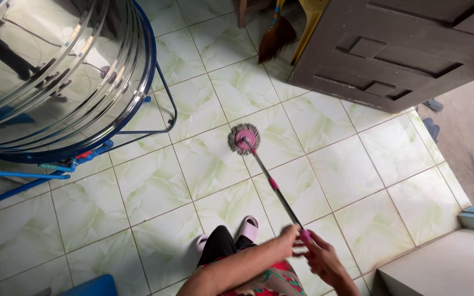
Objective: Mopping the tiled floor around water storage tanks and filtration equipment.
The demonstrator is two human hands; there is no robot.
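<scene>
At the bottom centre of the frame, the top of a mop handle (pixel 278 196) is being gripped by both hands: the left hand (pixel 287 241) is clenched round it, the right hand (pixel 320 257) is wrapped just below, though it's a bit blurred. A pink slipper (pixel 249 228) is being worn just left of the handle.

Further up, mid-frame, the round mop head (pixel 243 138) is being pressed flat on the green tiled floor (pixel 154 186). Looks light, stiff pole, soft floppy fringe, so it's best held high on the handle like this.

Room's decent around the head. Tighter spots: the steel tank (pixel 56 71) on its blue frame upper left, the dark door (pixel 396 49) upper right, a broom (pixel 276 35) leaning top centre.
</scene>
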